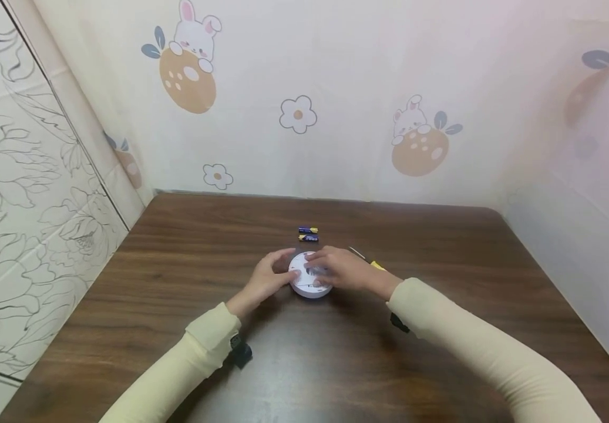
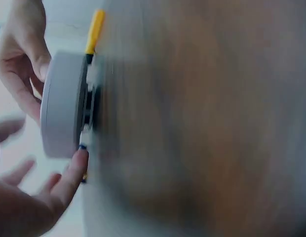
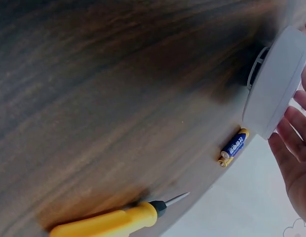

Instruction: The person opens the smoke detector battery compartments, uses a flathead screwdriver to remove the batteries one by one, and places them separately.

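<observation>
A round white smoke alarm sits between both hands, its dark vented side facing the tabletop and its flat face with a central opening upward. My right hand has fingers and thumb bent over that upper face, gripping it from the right. On the other side, my left hand has its fingers spread; the thumb lies over the near left rim. One left fingertip is right at the alarm's edge in the left wrist view, while other fingers are blurred by motion.
Two blue and yellow batteries lie just beyond the smoke alarm. A yellow-handled screwdriver rests to the right, partly behind the right hand in the head view. The brown wooden table ends at a patterned wall covering.
</observation>
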The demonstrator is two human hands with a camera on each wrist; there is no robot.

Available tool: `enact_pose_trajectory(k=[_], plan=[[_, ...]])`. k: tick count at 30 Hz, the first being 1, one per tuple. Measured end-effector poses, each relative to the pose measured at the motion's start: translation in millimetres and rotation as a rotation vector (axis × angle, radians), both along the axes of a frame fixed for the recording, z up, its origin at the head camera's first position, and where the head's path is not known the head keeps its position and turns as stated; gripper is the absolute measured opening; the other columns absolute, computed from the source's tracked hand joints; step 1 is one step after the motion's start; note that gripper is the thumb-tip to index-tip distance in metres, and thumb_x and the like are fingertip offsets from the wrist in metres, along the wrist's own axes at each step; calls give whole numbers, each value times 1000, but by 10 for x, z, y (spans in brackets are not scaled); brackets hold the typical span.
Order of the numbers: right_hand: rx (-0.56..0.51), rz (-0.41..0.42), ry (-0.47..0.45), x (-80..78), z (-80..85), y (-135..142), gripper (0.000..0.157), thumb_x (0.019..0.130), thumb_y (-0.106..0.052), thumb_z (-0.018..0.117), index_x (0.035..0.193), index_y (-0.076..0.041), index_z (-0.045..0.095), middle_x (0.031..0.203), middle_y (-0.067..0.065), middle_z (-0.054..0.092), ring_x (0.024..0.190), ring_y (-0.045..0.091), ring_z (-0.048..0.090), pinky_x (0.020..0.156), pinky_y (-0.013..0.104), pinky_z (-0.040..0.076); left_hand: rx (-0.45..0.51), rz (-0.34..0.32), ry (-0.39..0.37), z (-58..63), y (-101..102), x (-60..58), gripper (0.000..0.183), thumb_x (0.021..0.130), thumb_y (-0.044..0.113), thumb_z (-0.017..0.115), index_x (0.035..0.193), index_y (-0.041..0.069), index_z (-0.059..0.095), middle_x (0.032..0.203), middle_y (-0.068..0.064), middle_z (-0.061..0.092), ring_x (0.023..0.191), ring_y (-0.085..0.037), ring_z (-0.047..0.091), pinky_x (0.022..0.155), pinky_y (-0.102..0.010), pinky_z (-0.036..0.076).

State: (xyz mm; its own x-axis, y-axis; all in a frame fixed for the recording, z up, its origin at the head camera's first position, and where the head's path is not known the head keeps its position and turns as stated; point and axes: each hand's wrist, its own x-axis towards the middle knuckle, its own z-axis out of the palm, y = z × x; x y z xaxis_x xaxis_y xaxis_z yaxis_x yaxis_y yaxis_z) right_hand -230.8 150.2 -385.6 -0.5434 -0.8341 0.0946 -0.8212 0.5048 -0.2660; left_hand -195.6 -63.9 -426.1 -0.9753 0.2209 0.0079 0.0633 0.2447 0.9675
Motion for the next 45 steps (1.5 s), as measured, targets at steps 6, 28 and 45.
enact_pose_trajectory(k=[6,28,45], plan=[[-61,-47,-83,-5,-53,11,46,85,-24,74,124,-4,62,123,10,61,108,22,56,93,39,50,-310,-140,214,51,-38,-43,58,77,18,81,128,3,59,127,-12,52,117,-29,49,100,-45,42],[-117,-207,-241,31,-188,298,75,74,-41,81,133,-4,52,126,8,52,113,22,48,98,42,45,-468,-216,206,133,-49,-128,72,70,25,86,132,4,56,105,-6,57,96,-22,51,84,-36,48],[-214,-198,-250,-4,-227,320,66,72,-34,83,125,-4,58,123,9,56,111,24,50,97,46,44,-498,-244,242,172,-95,-249,64,68,22,88,123,1,63,96,-6,61,82,-18,52,69,-26,48]])
